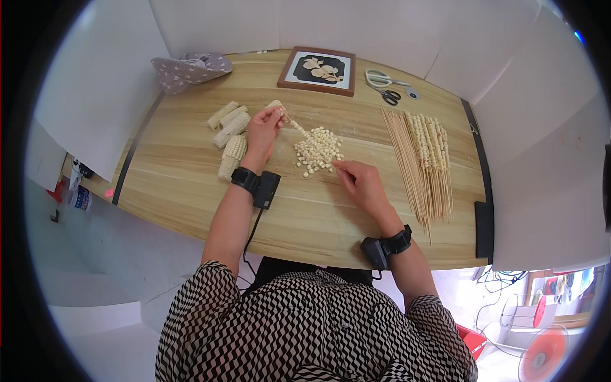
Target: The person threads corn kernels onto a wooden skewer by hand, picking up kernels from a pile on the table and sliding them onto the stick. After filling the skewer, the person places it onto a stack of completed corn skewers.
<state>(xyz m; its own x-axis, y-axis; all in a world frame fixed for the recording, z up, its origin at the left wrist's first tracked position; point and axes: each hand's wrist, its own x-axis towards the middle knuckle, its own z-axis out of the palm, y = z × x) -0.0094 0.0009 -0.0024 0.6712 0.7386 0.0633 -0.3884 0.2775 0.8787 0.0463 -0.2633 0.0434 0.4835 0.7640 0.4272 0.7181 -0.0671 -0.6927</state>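
My left hand [263, 132] is closed on a thin wooden skewer near its tip, with several pale kernels [298, 127] threaded along it, slanting down to the right over the pile. A loose heap of corn kernels [318, 150] lies on the wooden table between my hands. At the right edge of the heap, my right hand [360, 181] has its thumb and index finger pinched together; what they hold, if anything, is too small to make out. Corn cobs [234, 148] lie left of my left hand, some of them bare.
Plain skewers [407, 165] and kernel-covered skewers [433, 143] lie at the right. Toward the back are a framed picture [318, 70], scissors [389, 97] and a star-patterned cloth [191, 71]. White panels surround the table [305, 223]. Cables run from both wrist devices.
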